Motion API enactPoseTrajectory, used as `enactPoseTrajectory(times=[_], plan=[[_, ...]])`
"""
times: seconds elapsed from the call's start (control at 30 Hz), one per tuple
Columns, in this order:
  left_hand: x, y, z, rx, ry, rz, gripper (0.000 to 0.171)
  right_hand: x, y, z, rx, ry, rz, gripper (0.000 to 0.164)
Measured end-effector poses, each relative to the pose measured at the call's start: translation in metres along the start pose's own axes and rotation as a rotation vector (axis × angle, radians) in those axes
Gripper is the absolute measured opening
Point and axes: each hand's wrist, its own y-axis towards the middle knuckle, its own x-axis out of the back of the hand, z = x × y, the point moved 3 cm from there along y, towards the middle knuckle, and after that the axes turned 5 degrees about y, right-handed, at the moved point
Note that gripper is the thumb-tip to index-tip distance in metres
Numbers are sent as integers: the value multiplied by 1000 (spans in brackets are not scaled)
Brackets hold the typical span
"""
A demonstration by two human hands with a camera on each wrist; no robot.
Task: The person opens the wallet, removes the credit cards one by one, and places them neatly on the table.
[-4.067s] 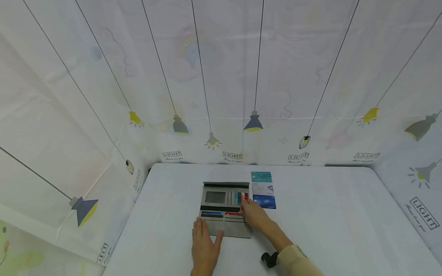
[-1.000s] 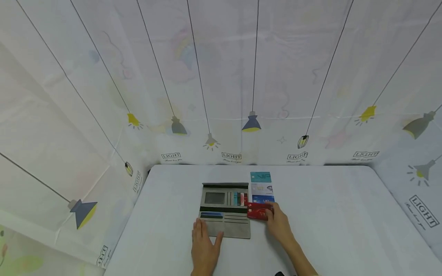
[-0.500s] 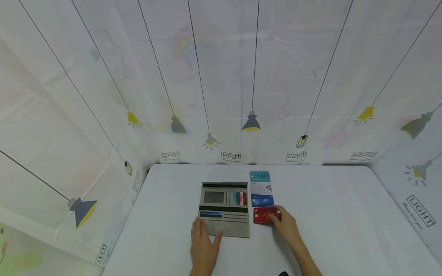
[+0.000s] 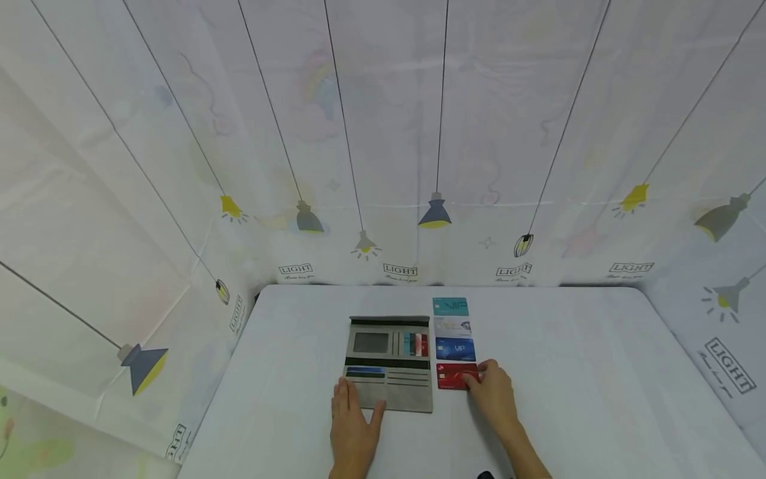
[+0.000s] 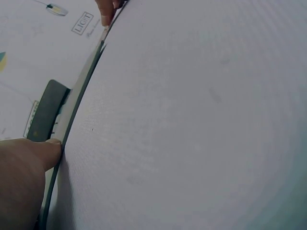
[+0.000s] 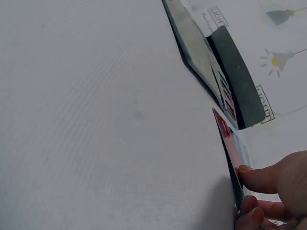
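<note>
A grey wallet lies spread open on the white table, with several cards in its slots. My left hand rests on its lower left part, fingers straight, thumb at the bottom edge. Right of the wallet, my right hand pinches a red card by its right end, thumb on top. In the right wrist view the red card is tilted, with the thumb and curled fingers at its edge. Above it lie a blue card, a white card and a teal card in a column.
The white table reaches back to a pale curtain printed with hanging lamps. More of this curtain stands at the left and right sides. A small black object shows at the bottom edge, by the right forearm.
The red card came out of the wallet's right slot and moved right, to below the blue card. In the last half second it shifted slightly. My left hand stayed on the wallet.
</note>
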Motion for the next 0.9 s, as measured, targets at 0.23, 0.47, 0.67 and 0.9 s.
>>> enactPoseTrajectory(times=[0.23, 0.47, 0.67, 0.9], plan=[[1, 0, 0, -3, -1, -3, 90, 0, -2, 3, 5, -5, -9, 39], [1, 1, 1, -11, -5, -11, 89, -1, 0, 3, -2, 3, -16, 38], [3, 2, -1, -6, -6, -7, 89, -1, 2, 2, -4, -5, -13, 39], [5, 1, -1, -13, -10, -16, 88, -3, 2, 3, 27, -24, -28, 35]])
